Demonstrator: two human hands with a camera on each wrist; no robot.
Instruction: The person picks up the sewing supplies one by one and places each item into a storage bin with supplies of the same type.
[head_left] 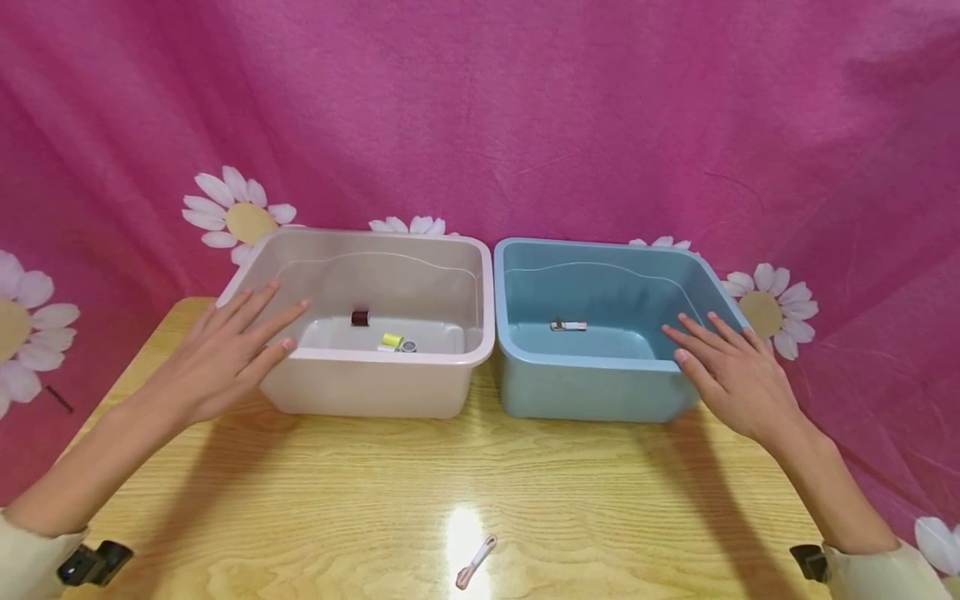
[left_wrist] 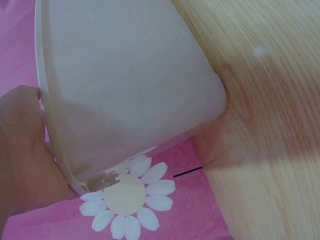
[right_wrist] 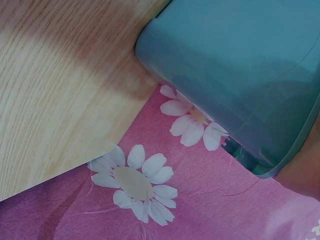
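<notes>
My left hand [head_left: 234, 350] is over the front left corner of a beige plastic bin [head_left: 367, 385], its fingers straight and spread. Inside that bin lie a dark brown thread spool [head_left: 361, 318], a yellow spool [head_left: 392, 340] and a grey-topped spool [head_left: 408, 347]. At the front right corner of a blue plastic bin [head_left: 592, 392], my right hand [head_left: 738, 379] stretches its fingers over the rim. A small folded bundle with a white band [head_left: 574, 326] lies on the blue bin's floor. Neither hand grips anything.
A pink folded cord bundle with a white band [head_left: 477, 562] lies on the wooden table [head_left: 360, 492] near its front. The bins stand side by side. Behind them hangs a magenta cloth [head_left: 480, 117] with daisies.
</notes>
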